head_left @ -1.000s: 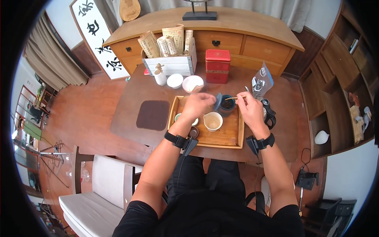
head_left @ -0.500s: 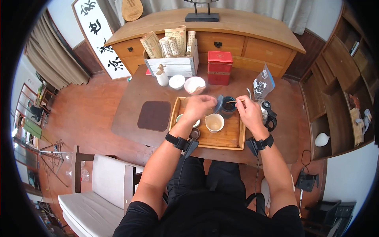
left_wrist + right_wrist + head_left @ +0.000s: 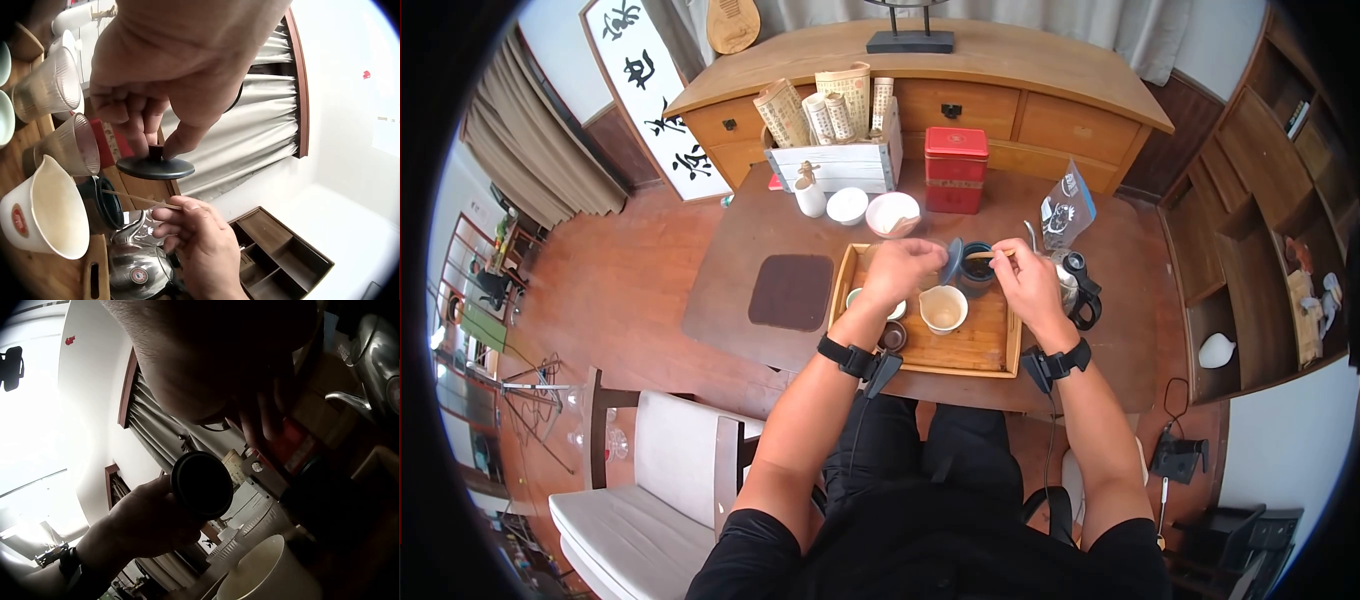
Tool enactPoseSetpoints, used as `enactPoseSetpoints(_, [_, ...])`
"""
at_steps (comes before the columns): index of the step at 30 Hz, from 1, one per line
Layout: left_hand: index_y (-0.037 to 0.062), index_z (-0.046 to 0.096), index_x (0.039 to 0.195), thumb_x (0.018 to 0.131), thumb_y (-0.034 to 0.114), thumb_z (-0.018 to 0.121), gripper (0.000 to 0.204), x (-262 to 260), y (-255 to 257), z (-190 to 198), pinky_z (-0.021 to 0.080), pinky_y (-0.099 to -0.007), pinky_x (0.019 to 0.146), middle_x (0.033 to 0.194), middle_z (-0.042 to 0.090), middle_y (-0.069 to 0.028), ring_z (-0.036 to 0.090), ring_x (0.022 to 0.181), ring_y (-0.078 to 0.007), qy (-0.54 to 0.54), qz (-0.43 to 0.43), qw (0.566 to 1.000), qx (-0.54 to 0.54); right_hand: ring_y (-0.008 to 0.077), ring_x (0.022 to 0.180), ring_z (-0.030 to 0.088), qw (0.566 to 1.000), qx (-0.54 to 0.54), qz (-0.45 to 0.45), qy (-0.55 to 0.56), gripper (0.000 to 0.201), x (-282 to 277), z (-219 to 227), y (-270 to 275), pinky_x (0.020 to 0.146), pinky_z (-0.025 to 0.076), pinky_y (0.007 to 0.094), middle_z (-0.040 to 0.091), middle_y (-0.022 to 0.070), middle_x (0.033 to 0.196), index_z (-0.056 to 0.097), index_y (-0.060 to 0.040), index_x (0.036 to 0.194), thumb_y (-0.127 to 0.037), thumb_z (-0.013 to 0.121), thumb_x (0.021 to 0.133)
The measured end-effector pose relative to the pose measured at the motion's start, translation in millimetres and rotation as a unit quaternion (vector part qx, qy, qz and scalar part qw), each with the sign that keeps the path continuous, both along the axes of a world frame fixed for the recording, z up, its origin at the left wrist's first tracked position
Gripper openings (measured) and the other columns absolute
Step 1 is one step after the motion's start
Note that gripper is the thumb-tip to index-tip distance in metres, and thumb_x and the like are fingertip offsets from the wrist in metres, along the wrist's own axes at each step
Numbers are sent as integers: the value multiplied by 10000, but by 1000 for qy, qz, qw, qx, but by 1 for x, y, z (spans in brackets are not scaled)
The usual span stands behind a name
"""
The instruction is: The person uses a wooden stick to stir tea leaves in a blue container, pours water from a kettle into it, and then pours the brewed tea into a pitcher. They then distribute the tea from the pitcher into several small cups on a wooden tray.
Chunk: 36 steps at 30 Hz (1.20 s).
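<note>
Above the wooden tray (image 3: 960,357), the hands (image 3: 905,268) (image 3: 1030,285) pinch a round lid (image 3: 156,167) and slender stick (image 3: 142,199).

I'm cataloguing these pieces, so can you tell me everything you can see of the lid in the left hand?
The round, dark blue lid is a thin disc with a small dark-red knob. It looks smooth and faintly glossy; the material is unclear. The left hand pinches the knob, holding the lid tilted, nearly on edge, beside the open dark blue pot, apart from it. Its underside is too dark to read.
</note>
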<state>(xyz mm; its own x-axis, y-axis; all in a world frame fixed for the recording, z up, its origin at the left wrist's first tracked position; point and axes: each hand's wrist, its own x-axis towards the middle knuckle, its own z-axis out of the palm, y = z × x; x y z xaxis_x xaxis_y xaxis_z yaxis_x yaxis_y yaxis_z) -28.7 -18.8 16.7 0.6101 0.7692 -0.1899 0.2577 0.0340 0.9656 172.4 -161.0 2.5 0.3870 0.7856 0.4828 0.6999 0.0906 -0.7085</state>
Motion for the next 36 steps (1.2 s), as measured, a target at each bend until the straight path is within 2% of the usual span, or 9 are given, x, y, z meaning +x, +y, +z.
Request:
enactPoseSetpoints(6, [-34, 795, 1132, 987, 187, 788, 265, -1, -1, 0, 545, -267, 880, 1026, 798, -59, 712, 949, -111, -6, 4, 1000, 1, 340, 755, 752, 999, -41, -3, -8, 170, 3, 6, -4, 676, 573, 424, 761, 172, 840, 713, -60, 1114, -201, 676, 1025])
enactPoseSetpoints(9, [-35, 796, 1133, 988, 182, 787, 261, 0, 1, -7, 547, -271, 885, 1035, 798, -61, 713, 955, -114, 4, 4, 1000, -4, 349, 747, 743, 1000, 4, 8, 13, 163, 1, 6, -2, 667, 566, 427, 755, 175, 833, 716, -66, 1110, -198, 673, 1024])
enactPoseSetpoints(11, [-3, 816, 1122, 956, 269, 804, 318, 2, 5, -20, 546, -300, 682, 959, 789, -50, 686, 817, -101, -47, -1, 999, 28, 344, 746, 743, 999, -37, 14, -19, 160, 2, 0, 0, 664, 564, 422, 754, 175, 836, 720, -65, 1108, -193, 679, 1022])
enactPoseSetpoints(12, [-3, 816, 1122, 956, 269, 804, 318, 2, 4, -18, 546, -300, 682, 959, 789, -50, 686, 817, -101, -48, -1, 998, 28, 344, 746, 743, 999, -36, 14, -20, 160, 4, 1, -2, 664, 564, 422, 754, 175, 836, 720, -65, 1108, -193, 679, 1022])
enactPoseSetpoints(15, [-12, 814, 1118, 957, 255, 801, 312, 0, 0, -12, 554, -297, 728, 966, 791, -57, 694, 846, -107, -58, 0, 998, 31, 334, 768, 758, 999, -47, 1, -5, 164, 8, 7, -8, 679, 575, 413, 765, 174, 854, 720, -62, 1112, -195, 676, 1027])
enactPoseSetpoints(17, [-34, 798, 1132, 981, 178, 790, 260, 0, -2, -1, 552, -278, 898, 1041, 800, -63, 718, 969, -116, -3, 2, 1000, 4, 329, 792, 770, 999, 8, 0, 48, 170, 8, 13, -8, 699, 587, 411, 775, 174, 868, 719, -66, 1112, -207, 673, 1031])
enactPoseSetpoints(22, [-31, 798, 1126, 983, 182, 789, 257, 0, -4, 1, 547, -276, 892, 1040, 799, -56, 711, 970, -111, -21, -5, 1000, 15, 303, 795, 786, 999, -38, 26, -8, 175, 1, 2, -2, 689, 590, 386, 790, 160, 871, 710, -38, 1113, -191, 656, 1047])
enactPoseSetpoints(29, [-27, 799, 1115, 982, 168, 785, 237, -1, 1, -6, 547, -277, 891, 1038, 798, -58, 711, 967, -112, -19, 4, 1000, -14, 307, 766, 781, 999, -2, 16, 49, 171, 4, 15, -10, 674, 587, 393, 779, 154, 835, 711, -42, 1099, -193, 661, 1037])
enactPoseSetpoints(36, [-29, 798, 1108, 983, 162, 787, 229, -4, -3, -4, 544, -273, 887, 1032, 795, -57, 706, 961, -106, -31, -1, 999, 14, 327, 798, 781, 999, -31, -10, 14, 195, 4, 19, -16, 720, 596, 396, 786, 162, 862, 714, -36, 1104, -215, 655, 1054])
